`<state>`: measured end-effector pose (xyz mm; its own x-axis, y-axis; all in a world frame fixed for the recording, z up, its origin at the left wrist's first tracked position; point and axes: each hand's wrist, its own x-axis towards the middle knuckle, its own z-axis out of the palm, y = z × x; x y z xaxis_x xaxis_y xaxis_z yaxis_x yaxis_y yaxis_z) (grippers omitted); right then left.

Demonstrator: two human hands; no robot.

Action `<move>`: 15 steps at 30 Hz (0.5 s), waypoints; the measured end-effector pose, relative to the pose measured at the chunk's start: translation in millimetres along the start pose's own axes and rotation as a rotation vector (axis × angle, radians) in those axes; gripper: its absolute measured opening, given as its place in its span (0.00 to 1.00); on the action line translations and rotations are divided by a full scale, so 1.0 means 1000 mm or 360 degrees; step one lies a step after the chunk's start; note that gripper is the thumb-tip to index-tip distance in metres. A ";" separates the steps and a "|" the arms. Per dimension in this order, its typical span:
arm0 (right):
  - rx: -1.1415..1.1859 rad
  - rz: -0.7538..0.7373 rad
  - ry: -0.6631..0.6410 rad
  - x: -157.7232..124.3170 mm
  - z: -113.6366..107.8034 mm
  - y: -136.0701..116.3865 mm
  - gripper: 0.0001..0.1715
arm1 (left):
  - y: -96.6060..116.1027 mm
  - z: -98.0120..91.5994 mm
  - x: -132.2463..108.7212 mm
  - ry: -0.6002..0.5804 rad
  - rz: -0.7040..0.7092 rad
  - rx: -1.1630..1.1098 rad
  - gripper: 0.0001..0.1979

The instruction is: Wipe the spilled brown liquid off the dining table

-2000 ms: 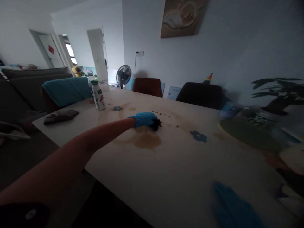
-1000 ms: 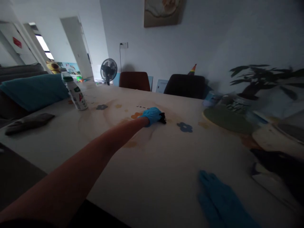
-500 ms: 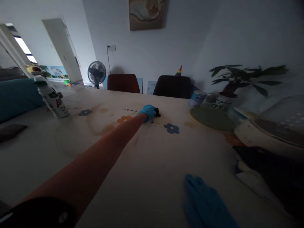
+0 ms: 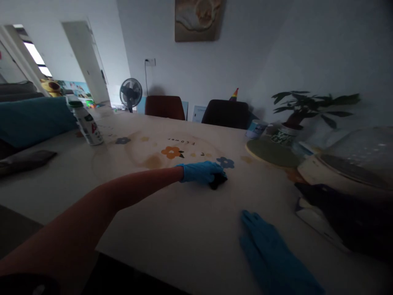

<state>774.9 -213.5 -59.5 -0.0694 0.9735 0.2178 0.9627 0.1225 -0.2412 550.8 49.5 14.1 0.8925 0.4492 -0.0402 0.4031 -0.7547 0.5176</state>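
My left hand [image 4: 202,172], in a blue glove, is closed on a black cloth [image 4: 218,180] and presses it against the pale table [image 4: 172,213]. The cloth lies just below a printed blue flower, right of the orange flower. At the lower right, my right hand [image 4: 272,252], also gloved in blue, rests flat on the table with nothing held. Its fingers are stretched out and point up and left. A light brown stain shows on the tabletop at left of centre.
A white bottle with a green cap [image 4: 87,123] stands at the left. On the right are a green round mat [image 4: 273,153], a potted plant [image 4: 287,133], a cup [image 4: 255,128], a pale pot [image 4: 319,172] and dark fabric [image 4: 340,213]. Two chairs stand behind the table.
My left hand has come nearer and to the right with the black cloth, uncovering the printed lettering. My right hand stays on the table. The view has shifted slightly.
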 end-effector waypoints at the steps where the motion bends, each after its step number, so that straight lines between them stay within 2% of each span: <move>1: -0.0006 -0.0013 -0.0001 0.001 -0.001 0.001 0.38 | 0.006 0.003 -0.013 0.0001 -0.0004 0.0037 0.32; 5: -0.0041 -0.0123 0.0041 0.002 -0.001 0.011 0.39 | 0.027 0.009 -0.076 0.0071 -0.0084 0.0081 0.25; 8: -0.0081 -0.0183 0.0110 0.001 0.002 0.020 0.38 | 0.032 0.007 -0.123 0.0148 -0.0275 0.0106 0.22; 12: -0.0085 -0.0405 0.0112 -0.005 0.006 0.035 0.38 | 0.019 -0.003 -0.176 0.0286 -0.0636 0.0215 0.22; 15: -0.0057 -0.0480 0.0177 -0.007 0.012 0.047 0.37 | -0.001 -0.016 -0.206 0.0443 -0.1071 0.0266 0.19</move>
<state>817.2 -212.7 -83.3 -0.3261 0.8670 0.3768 0.9117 0.3938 -0.1171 362.9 -34.8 35.1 0.3667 0.9275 -0.0730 0.8894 -0.3265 0.3199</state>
